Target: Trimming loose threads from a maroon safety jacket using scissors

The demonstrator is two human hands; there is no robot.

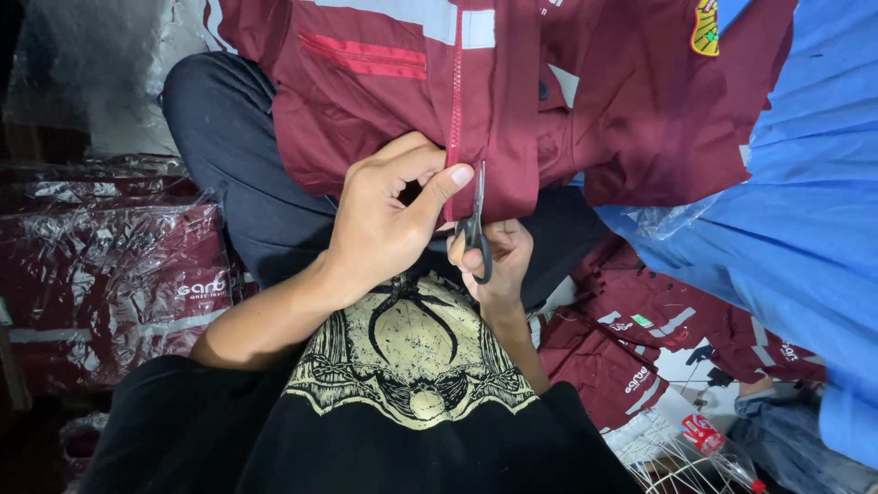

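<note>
Maroon fabric fills most of the view: it's a work jacket (384, 101) with a red zipper (455, 101) down the front, a grey-white band across the chest and a stitched pocket line, draped over the person's lap. The left hand (389, 215) is pinching the bottom hem right next to the zipper, fingers bunched into the cloth and the thumb stretched flat along the edge. So that hand is clenched on the jacket, no question.

Just to the right of it, practically touching the thumb tip, the right hand (498, 256) sits lower and holds a small pair of black scissors (476, 229). The blades point straight up at the hem, right by the zipper's lower end, and the fingers are curled through the loops. Can't really tell whether the blades are parted or closed, they look like one thin line from here.

Below both hands is the person's black shirt with a pale yellow graphic print (412, 352). Off to the left of the left hand there are maroon garments packed in clear plastic bags (110, 284). To the right of the right hand, more loose maroon jackets (658, 329) lie in a heap, with a big sheet of blue cloth (805, 210) beyond them.
</note>
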